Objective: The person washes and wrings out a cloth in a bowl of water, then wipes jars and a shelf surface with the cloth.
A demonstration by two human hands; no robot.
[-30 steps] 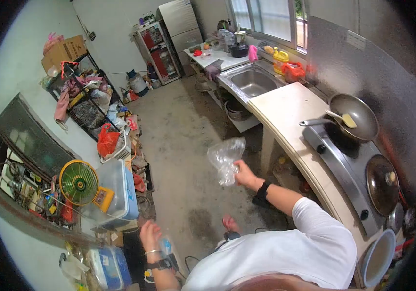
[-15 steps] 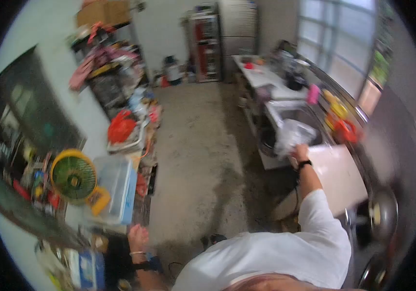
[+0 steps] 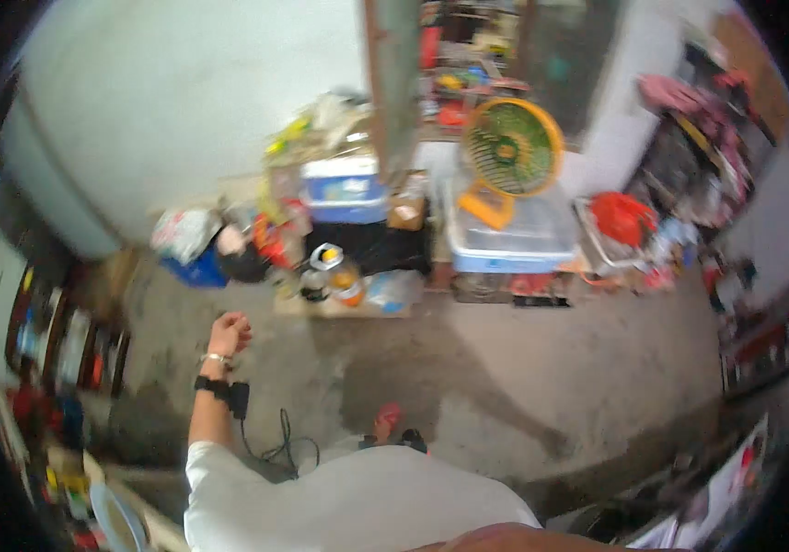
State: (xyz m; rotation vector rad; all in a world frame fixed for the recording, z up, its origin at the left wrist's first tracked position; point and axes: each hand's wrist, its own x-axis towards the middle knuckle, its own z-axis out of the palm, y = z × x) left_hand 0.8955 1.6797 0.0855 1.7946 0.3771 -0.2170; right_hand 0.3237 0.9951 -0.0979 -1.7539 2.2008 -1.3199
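My left hand point(image 3: 230, 333) hangs over the concrete floor at left of centre, its fingers curled in and no object visible in them. A bracelet and a black wrist device point(image 3: 227, 394) with a dark cable are on that arm. Nearest to the hand, beyond it, stand a black rounded thing point(image 3: 245, 267) and a clear container with orange contents point(image 3: 346, 283), low against the wall. My right hand is out of view.
A yellow fan point(image 3: 512, 147) rests on a clear plastic storage box point(image 3: 514, 241). Right of it, a red plastic bag point(image 3: 623, 219) sits in a white tray. A blue-and-white box point(image 3: 344, 190) stands by the wall. At far left is a low shelf point(image 3: 72, 336).
The view has swung left, from the sink side to the wall with the fan. My right hand, earlier at a clear plastic bag by the sink, has left the view.
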